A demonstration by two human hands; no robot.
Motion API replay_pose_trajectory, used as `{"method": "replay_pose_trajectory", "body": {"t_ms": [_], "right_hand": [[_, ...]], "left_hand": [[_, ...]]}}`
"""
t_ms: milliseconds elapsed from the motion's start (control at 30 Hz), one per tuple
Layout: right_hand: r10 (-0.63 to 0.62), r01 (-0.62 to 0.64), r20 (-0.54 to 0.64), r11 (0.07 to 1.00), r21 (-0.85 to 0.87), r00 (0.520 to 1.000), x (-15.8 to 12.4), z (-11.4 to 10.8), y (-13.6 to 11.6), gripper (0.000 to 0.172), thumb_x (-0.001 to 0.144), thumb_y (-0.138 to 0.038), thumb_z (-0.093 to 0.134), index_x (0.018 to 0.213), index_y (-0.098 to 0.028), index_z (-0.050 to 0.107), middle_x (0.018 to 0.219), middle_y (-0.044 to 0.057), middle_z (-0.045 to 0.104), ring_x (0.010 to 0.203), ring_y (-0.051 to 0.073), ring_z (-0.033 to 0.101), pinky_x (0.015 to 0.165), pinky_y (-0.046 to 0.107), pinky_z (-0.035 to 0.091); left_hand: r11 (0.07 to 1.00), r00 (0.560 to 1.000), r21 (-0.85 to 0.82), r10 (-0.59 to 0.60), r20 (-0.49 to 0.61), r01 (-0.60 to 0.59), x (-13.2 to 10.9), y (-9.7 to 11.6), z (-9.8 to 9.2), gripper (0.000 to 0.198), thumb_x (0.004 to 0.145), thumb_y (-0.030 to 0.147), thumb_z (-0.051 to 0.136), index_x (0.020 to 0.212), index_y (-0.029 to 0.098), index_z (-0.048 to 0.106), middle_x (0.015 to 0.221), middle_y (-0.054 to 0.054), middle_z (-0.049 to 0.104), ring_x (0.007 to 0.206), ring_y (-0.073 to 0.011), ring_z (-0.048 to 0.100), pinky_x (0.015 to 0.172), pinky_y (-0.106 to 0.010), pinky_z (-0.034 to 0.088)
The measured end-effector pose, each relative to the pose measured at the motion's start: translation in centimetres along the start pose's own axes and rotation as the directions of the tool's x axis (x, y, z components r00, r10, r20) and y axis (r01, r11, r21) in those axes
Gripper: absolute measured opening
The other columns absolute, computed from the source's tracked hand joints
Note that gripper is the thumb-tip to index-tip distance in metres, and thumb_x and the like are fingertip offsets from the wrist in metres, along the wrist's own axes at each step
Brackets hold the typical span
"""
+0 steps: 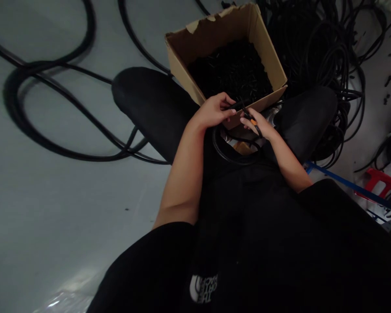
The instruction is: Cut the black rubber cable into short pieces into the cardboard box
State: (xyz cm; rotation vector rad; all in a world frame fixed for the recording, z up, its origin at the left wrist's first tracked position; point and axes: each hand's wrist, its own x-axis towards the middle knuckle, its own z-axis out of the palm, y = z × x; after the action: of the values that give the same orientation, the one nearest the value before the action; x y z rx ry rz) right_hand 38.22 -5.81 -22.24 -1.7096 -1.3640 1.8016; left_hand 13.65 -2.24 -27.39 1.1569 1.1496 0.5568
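Note:
My left hand [217, 109] is closed on a black cable [236, 105] at the near edge of the cardboard box [183, 71]. Just to its right, my right hand [260, 123] grips cutters [254, 123] with black and orange handles. Their jaws are at the cable, but the contact is too small and dark to make out. Below both hands, a length of black cable curves through my lap. Many short black pieces [233, 65] fill the bottom of the box, which stands open between my knees.
Black cable loops [68, 150] lie over the grey floor [84, 195] on the left. A large tangle of black cable [326, 48] is heaped at the right of the box. Farther right are a red plastic stool [376, 179] and a blue bar [348, 182].

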Motion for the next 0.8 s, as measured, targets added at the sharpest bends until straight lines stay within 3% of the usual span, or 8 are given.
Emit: {"method": "replay_pose_trajectory", "body": {"t_ms": [200, 533, 800], "right_hand": [[-0.033, 0.031, -0.031, 0.998, -0.057, 0.999, 0.5, 0.0, 0.3, 0.032, 0.112, -0.049, 0.096, 0.114, -0.027, 0.073, 0.126, 0.011, 0.08, 0.132, 0.032, 0.08, 0.121, 0.048, 0.076], [-0.151, 0.151, 0.008, 0.985, -0.086, 0.989, 1.5, 0.1, 2.5, 0.057, 0.116, -0.079, 0.085, 0.13, -0.025, 0.075, 0.116, 0.008, 0.076, 0.114, 0.029, 0.076, 0.104, 0.045, 0.076], [-0.225, 0.221, -0.005, 0.959, -0.179, 0.974, 1.8, -0.3, 2.7, 0.065, 0.115, -0.091, 0.081, 0.11, -0.028, 0.064, 0.094, 0.001, 0.06, 0.096, 0.026, 0.065, 0.098, 0.044, 0.069]], "left_hand": [[0.999, 0.999, 0.002, 0.037, 0.029, -0.037, 0.1, -0.1, 0.4, 0.04, 0.091, 0.036, 0.103, 0.112, 0.025, 0.071, 0.107, -0.008, 0.084, 0.101, -0.031, 0.085, 0.088, -0.045, 0.075], [0.992, 0.991, 0.012, 0.122, 0.062, -0.123, 0.4, -1.3, 0.0, 0.037, 0.095, 0.04, 0.1, 0.113, 0.023, 0.072, 0.103, -0.005, 0.082, 0.094, -0.0256, 0.082, 0.088, -0.041, 0.074], [0.991, 0.992, 0.042, 0.124, -0.006, -0.123, 0.4, -0.8, -0.1, 0.041, 0.098, 0.044, 0.102, 0.112, 0.023, 0.07, 0.102, -0.005, 0.08, 0.097, -0.027, 0.083, 0.088, -0.042, 0.074]]}}
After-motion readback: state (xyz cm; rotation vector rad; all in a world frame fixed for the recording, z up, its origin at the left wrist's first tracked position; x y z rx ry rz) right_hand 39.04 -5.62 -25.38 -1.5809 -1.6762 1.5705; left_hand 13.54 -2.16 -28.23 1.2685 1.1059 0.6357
